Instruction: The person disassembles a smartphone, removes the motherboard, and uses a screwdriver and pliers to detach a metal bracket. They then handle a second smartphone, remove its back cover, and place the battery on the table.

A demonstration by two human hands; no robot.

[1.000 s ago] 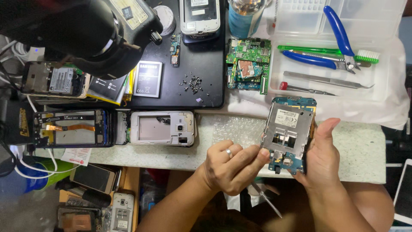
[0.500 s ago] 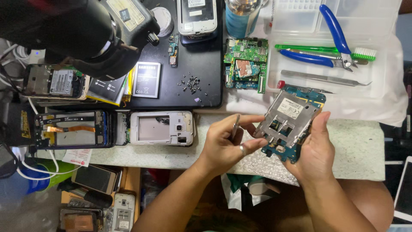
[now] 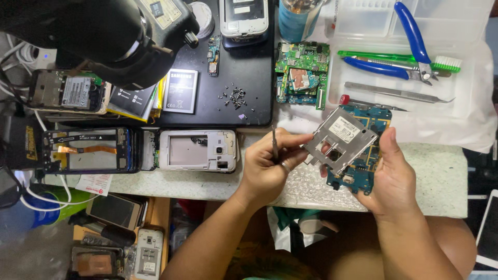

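Right of centre in the frame, over the table edge (image 3: 218, 181), the right hand (image 3: 395, 179) cups a blue phone circuit board (image 3: 363, 166), fingers curled shut round its lower edge and thumb up its side, while a grey metal shield plate (image 3: 340, 139) stands tilted off the board's upper face. Left hand (image 3: 267, 166) pinches a thin metal pry tool (image 3: 274, 144) between thumb and forefinger, fingertips also touching the plate's left edge, other fingers folded. Best judged: lift the plate evenly, board held steady, tool tip low so nothing bends.
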